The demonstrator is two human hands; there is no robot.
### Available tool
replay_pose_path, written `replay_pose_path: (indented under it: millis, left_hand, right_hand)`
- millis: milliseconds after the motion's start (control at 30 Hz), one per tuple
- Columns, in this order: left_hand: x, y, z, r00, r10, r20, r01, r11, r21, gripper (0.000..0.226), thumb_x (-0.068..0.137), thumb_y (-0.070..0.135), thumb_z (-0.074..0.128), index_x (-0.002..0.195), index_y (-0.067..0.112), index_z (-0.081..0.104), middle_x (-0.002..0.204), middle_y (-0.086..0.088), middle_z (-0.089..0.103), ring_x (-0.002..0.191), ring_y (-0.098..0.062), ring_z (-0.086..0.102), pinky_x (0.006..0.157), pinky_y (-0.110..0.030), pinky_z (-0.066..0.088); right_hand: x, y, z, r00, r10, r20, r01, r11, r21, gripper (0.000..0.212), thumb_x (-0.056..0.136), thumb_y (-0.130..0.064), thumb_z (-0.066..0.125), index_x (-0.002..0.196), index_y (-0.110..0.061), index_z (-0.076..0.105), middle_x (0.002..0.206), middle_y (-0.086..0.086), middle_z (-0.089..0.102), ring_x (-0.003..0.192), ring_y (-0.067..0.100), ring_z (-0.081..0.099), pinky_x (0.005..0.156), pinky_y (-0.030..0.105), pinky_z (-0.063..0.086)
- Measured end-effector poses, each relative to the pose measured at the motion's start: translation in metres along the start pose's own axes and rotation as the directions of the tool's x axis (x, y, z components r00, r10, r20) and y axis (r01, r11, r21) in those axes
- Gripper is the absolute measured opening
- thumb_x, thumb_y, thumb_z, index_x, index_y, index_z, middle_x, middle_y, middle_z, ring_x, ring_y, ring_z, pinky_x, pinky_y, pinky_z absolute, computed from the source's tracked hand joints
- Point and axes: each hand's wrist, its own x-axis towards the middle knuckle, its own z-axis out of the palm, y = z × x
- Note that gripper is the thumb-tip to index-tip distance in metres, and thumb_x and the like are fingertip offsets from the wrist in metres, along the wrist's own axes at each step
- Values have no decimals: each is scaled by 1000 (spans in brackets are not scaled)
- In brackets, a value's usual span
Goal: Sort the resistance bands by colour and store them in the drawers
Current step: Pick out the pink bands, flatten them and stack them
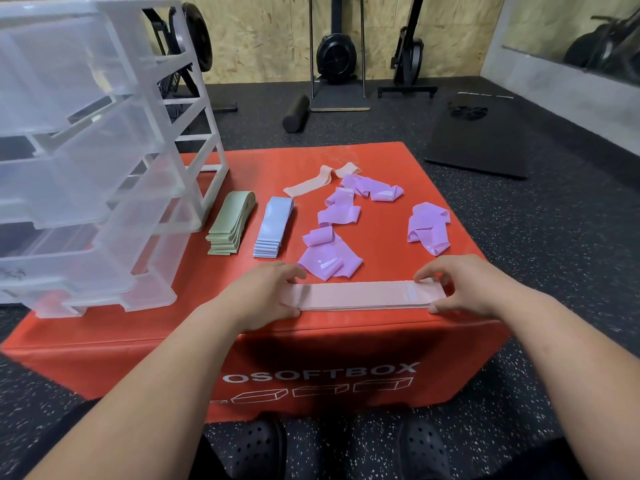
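Observation:
A flat stack of pink bands (363, 295) lies along the near edge of the red soft box (346, 337). My left hand (263, 296) pinches its left end, and my right hand (464, 285) pinches its right end. Farther back sit a neat stack of green bands (232, 223) and a neat stack of blue bands (273, 226). Several crumpled purple bands (339, 216) are scattered over the middle, with one more purple band (429, 228) to the right. One loose pink band (318, 180) lies at the back. The clear plastic drawer unit (86, 161) stands on the box's left side.
A black foam roller (296, 112), a black mat (481, 140) and exercise machines (336, 57) stand on the speckled floor beyond the box. My black shoes (346, 452) are below the box's front face.

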Motion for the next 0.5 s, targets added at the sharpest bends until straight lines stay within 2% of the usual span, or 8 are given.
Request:
replay_pose_path:
  millis: [167,267,367,500]
  left_hand:
    - [1,-2,2,1000,2,-13,-2,1000,11,67,75,43,87,137,34,61,123,10,64,113,-16,60,98,-36,50]
    - [2,-5,3,1000,8,-26,-8,1000,5,71,73,53,87,137,36,60,122,13,63,112,-13,59,97,-35,50]
    - [8,-6,3,998,15,-61,-15,1000,-10,70,76,60,84,138,36,60,120,11,61,114,-13,57,96,-37,51]
    - [26,-4,-1,988,-12,-154,5,999,-45,64,80,64,79,135,36,62,119,12,60,116,-14,55,96,-40,52]
  right_hand:
    - [1,-3,-2,1000,-10,-7,10,998,-55,57,68,-35,95,118,-48,70,109,-22,67,100,4,62,84,22,43]
    - [3,-3,-3,999,-37,30,39,997,-72,64,69,-39,95,127,-44,68,121,-24,66,108,0,56,88,18,39]
    - [11,-6,-5,998,-55,28,56,998,-40,63,71,-48,91,129,-44,66,128,-23,66,112,1,57,93,21,42]
    - [30,-20,-4,997,-64,-52,66,997,42,54,78,-56,85,127,-45,66,130,-21,63,116,4,59,101,29,46]
